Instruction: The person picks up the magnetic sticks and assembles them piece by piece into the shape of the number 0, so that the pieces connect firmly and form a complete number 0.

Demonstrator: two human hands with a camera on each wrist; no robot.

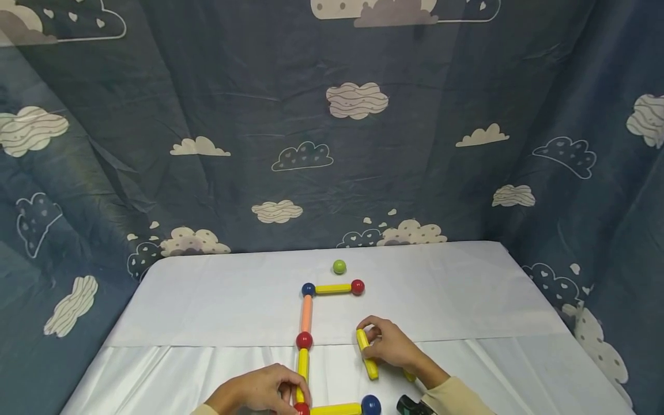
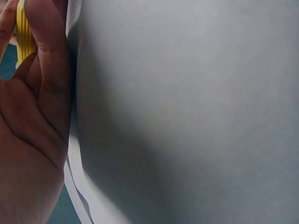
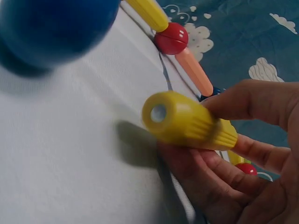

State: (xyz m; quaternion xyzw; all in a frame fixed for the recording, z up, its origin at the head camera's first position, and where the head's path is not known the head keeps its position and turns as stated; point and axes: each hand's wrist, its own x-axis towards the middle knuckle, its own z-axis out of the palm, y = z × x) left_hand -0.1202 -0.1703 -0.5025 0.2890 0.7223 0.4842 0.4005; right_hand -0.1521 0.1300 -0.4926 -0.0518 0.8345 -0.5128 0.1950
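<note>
My right hand (image 1: 391, 346) pinches a yellow magnetic rod (image 1: 367, 354) between thumb and fingers, to the right of the joined shape. Its round metal tip (image 3: 159, 113) faces the camera in the right wrist view. My left hand (image 1: 264, 389) holds the lower end of another yellow rod (image 1: 303, 369), beside a red ball (image 1: 301, 409). That rod runs up to a second red ball (image 1: 304, 340), then an orange rod (image 1: 306, 314) and a dark blue ball (image 1: 308, 289). A lower yellow rod (image 1: 336, 410) joins a larger-looking blue ball (image 1: 370, 405).
At the top, a yellow rod (image 1: 334, 289) ends in a red ball (image 1: 357, 287). A loose green ball (image 1: 339, 266) lies behind it. One more yellow piece (image 1: 409, 376) is partly hidden under my right wrist. A cloud-print curtain (image 1: 363, 173) hangs behind the white-covered table (image 1: 207, 305).
</note>
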